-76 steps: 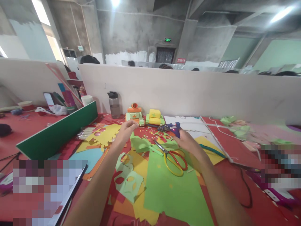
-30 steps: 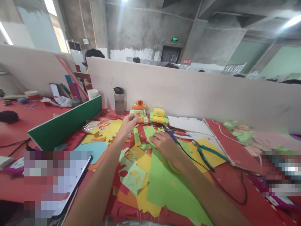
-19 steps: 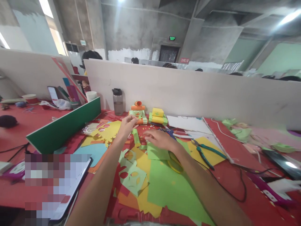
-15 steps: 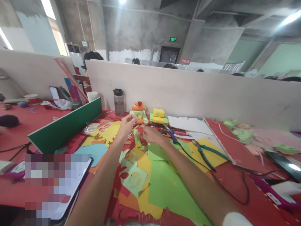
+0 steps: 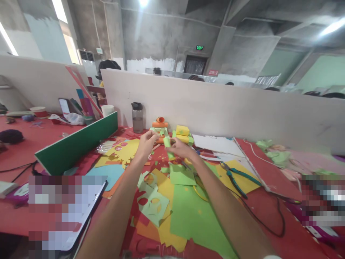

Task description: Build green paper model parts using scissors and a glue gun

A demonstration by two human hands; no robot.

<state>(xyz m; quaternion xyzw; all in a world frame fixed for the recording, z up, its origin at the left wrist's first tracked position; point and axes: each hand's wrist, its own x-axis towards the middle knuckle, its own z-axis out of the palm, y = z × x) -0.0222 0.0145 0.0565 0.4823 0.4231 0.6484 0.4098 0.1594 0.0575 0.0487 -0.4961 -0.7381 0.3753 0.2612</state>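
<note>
In the head view, my right hand [image 5: 184, 149] grips a light green paper tube [image 5: 169, 148], which stands nearly upright. My left hand [image 5: 146, 144] is closed, with thumb and fingers pinched close together; what they hold, if anything, is too small to make out. Just beyond both hands sits a paper model [image 5: 159, 131] of green pieces and orange rolls. To its right is a second model [image 5: 182, 134] with yellow and green blocks. Cut green sheets [image 5: 198, 212] and a pale green sheet with holes [image 5: 153, 203] lie below my hands.
Green-handled pliers [image 5: 237, 176] rest on yellow paper at the right. A dark water bottle [image 5: 137, 118] stands by the white partition [image 5: 215, 108]. A green board [image 5: 78, 144] stands upright at the left, near a blurred phone-like screen [image 5: 86, 208]. A black cable [image 5: 258, 214] crosses the right side.
The green paper tube has moved up and right with my right hand and stands more upright. The glue gun is now mostly hidden behind my right hand. My left hand has barely moved.
</note>
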